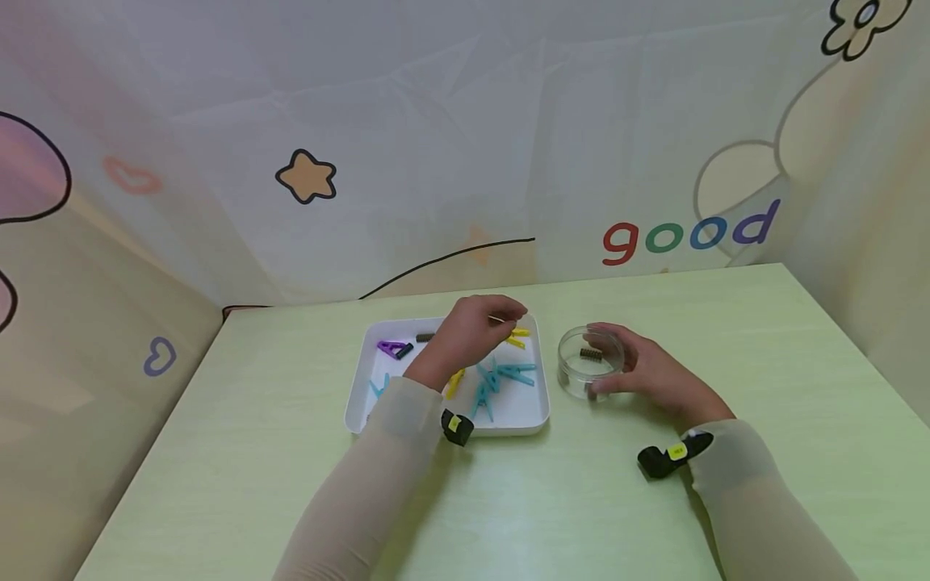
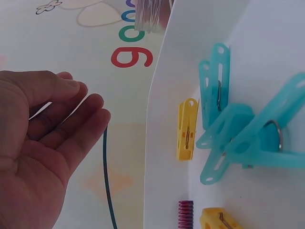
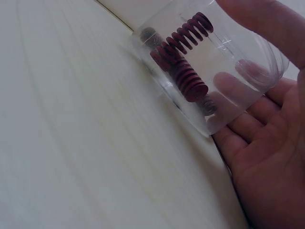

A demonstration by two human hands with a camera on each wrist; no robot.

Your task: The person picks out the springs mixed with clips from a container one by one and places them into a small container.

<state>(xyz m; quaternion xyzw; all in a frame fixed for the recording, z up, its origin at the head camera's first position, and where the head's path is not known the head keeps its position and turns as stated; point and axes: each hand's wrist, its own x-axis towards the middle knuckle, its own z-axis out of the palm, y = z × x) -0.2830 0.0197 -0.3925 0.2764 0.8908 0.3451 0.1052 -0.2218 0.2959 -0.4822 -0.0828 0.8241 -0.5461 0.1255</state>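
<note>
My left hand (image 1: 485, 321) hovers over the far side of a white tray (image 1: 358, 410), fingers loosely bent, nothing in it. In the left wrist view the left hand (image 2: 57, 129) is bare beside the tray's rim (image 2: 164, 119). The tray holds teal clothespins (image 1: 501, 375) (image 2: 238, 138), a yellow clothespin (image 1: 519, 335) (image 2: 187, 129), a purple clothespin (image 1: 393, 349) and a dark spring (image 1: 425, 337). To the right, my right hand (image 1: 639, 371) (image 3: 267, 157) grips a clear round container (image 1: 565, 363) (image 3: 224, 43) on the table. A dark red spring (image 1: 591, 354) (image 3: 183, 67) lies inside it.
The pale green table (image 1: 291, 484) is walled on three sides by a printed cloth backdrop (image 1: 465, 145). A second yellow clothespin (image 1: 455, 382) lies near my left wrist. A purple spring (image 2: 185, 213) and another yellow pin (image 2: 219, 219) lie in the tray.
</note>
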